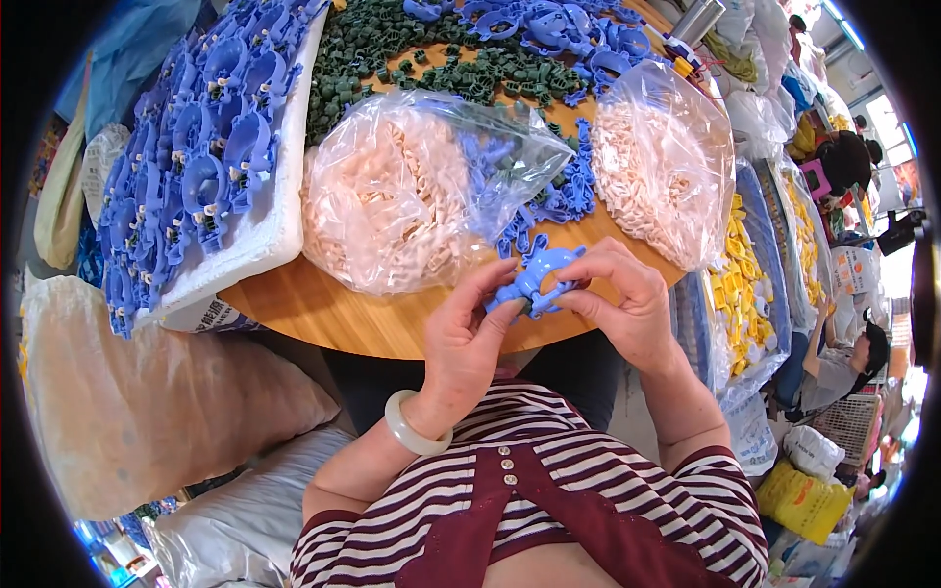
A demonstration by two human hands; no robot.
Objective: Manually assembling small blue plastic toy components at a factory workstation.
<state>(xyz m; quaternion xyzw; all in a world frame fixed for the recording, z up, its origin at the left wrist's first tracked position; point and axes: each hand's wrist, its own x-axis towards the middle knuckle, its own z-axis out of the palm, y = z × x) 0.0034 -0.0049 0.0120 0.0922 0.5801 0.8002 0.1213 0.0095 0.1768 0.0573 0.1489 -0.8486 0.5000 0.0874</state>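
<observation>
Two hands meet over the near edge of the round wooden table [323, 318], both on one blue plastic piece [534, 279]. Our left hand [469, 338] pinches its lower left side between thumb and forefinger; our right hand [627, 299] closes on its right end, fingertips pressed together around it. A small dark part seems to sit under the piece, though we cannot tell its shape.

To do this well, we judge that the left hand should hold the piece steady while the right presses squarely, with our fingers kept off the joint.

By count, we see two clear bags of pale pink parts: one [392, 196] at eleven o'clock from the hands, one [662, 162] at one o'clock. One white foam tray [284, 211] of blue pieces lies at ten o'clock. Loose green parts [431, 64] at twelve are too many to count.
</observation>
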